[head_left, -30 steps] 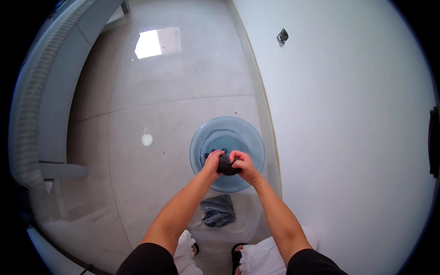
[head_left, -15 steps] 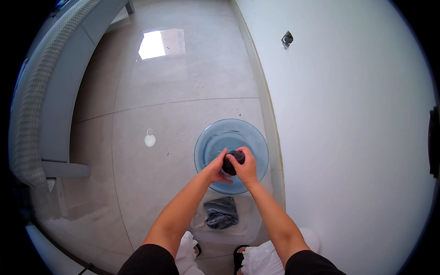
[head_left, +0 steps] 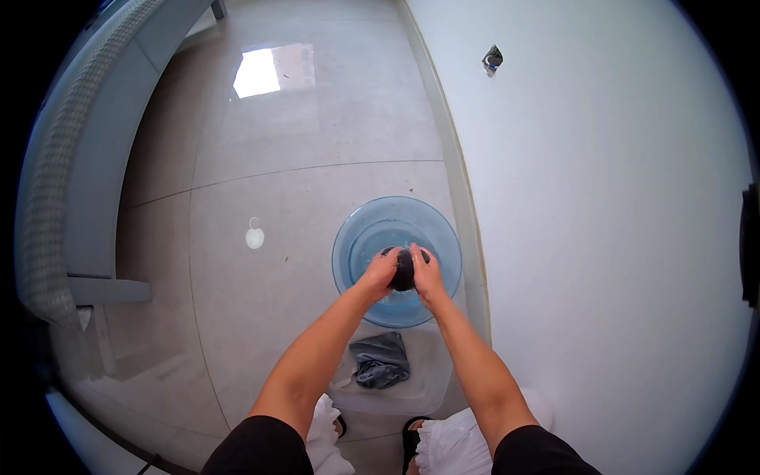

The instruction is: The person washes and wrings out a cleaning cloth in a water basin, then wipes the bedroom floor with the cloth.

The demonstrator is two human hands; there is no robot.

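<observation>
A round, translucent blue basin (head_left: 349, 229) with water in it stands on the floor beside the wall. Over its middle, a bunched dark cloth (head_left: 403, 271) is squeezed between my two hands. My left hand (head_left: 381, 270) grips it from the left, and my right hand (head_left: 427, 274) wraps round its right side. Just below the basin, a crumpled grey cloth (head_left: 381, 361) lies in a clear plastic tray (head_left: 428, 378).
The white wall (head_left: 602, 222) runs along the right. A grey bed frame (head_left: 87, 206) with a woven cover stands on the left. A small white round item (head_left: 254, 237) lies on the tiled floor (head_left: 261, 301). My feet in dark sandals flank the tray.
In the earlier frames my hands turned and bunched the dark cloth; now they press it from both sides over the water. The view has shifted slightly.
</observation>
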